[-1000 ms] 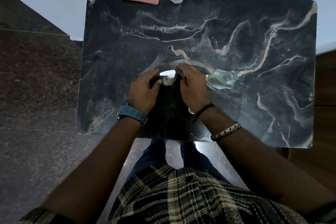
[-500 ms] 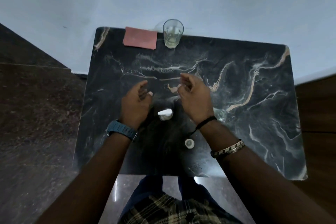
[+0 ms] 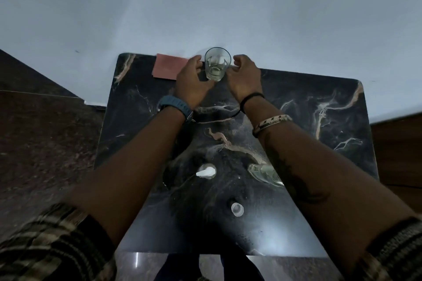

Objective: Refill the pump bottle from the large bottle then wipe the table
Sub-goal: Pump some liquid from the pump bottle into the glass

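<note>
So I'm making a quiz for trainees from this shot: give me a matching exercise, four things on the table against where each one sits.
Things:
1. glass
2. cloth
3. pump bottle
4. cap

Places:
A. far edge, partly under the left hand
B. nearest the person, alone on the dark top
C. far edge, between the two hands
D. middle of the table, between the forearms

Pairs: 1-C, 2-A, 3-D, 4-B

Two bottles [image 3: 206, 172] [image 3: 265, 174], one glass [image 3: 217, 65], one cloth [image 3: 167, 67]
</note>
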